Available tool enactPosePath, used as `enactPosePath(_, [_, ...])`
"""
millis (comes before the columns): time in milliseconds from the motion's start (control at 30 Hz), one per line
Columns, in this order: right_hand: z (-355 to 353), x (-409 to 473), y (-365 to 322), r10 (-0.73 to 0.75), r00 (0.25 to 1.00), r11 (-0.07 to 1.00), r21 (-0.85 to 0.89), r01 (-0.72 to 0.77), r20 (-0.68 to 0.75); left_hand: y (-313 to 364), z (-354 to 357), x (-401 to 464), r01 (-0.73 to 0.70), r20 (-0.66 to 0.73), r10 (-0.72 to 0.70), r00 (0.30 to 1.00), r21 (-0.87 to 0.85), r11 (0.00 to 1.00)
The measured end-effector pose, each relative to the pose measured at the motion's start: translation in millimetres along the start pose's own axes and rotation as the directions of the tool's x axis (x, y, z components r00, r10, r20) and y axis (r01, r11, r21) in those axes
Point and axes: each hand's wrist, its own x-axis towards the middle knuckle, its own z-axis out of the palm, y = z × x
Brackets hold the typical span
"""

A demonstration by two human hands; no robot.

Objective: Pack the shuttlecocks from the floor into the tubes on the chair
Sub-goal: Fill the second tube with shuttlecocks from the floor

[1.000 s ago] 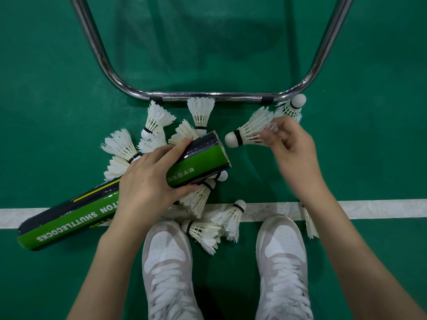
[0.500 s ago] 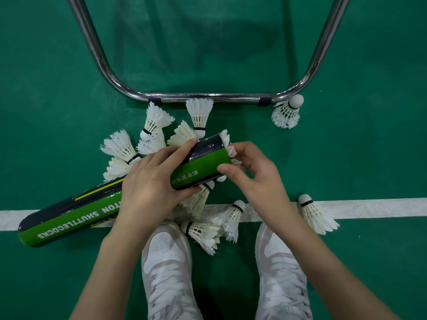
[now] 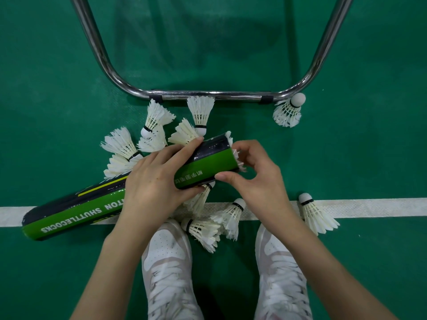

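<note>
While the green floor (image 3: 346, 158) carries most of the loose birdies near the chair frame (image 3: 208, 95), I see the tube (image 3: 97, 209) lifted at a slant, left hand (image 3: 152, 183) wrapped round its middle. I judge it light stiff card, slick; mid-body grip suits. Right hand (image 3: 254, 179) curls at the open mouth, fingertips pressing on a shuttlecock (image 3: 234, 153) mostly inside, feather tips poking out. Feathers look brittle, so I'd push on the rim evenly. Spare shuttlecock on the line (image 3: 316, 215): take it by the cork.
</note>
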Motion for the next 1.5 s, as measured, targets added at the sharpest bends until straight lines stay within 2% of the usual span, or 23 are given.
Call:
enactPosePath(233, [-1, -2, -1, 0.038, 0.996, 0.999, 0.014, -0.039, 0.076, 1, 1, 0, -0.003, 0.018, 0.003, 1.000, -0.004, 1.000])
enactPosePath(633, [-7, -2, -5, 0.028, 0.978, 1.000, -0.014, -0.026, 0.208, 5, -1, 1, 0.000, 0.015, 0.001, 1.000, -0.027, 1.000])
enactPosePath(1000, [-10, -4, -2, 0.012, 0.987, 0.999, 0.041, -0.019, 0.158, 8, -3, 4, -0.010, 0.015, 0.010, 1.000, -0.030, 1.000])
enactPosePath(1267, [-17, -3, -4, -0.110, 0.992, 0.994, 0.020, 0.109, 0.063, 17, -10, 6, -0.002, 0.011, 0.002, 1.000, -0.037, 0.999])
enactPosePath(1500, [-43, 1, -25, -0.241, 0.971, 0.970, -0.015, 0.241, -0.008, 37, -31, 16, -0.012, -0.074, 0.003, 0.997, -0.115, 0.993])
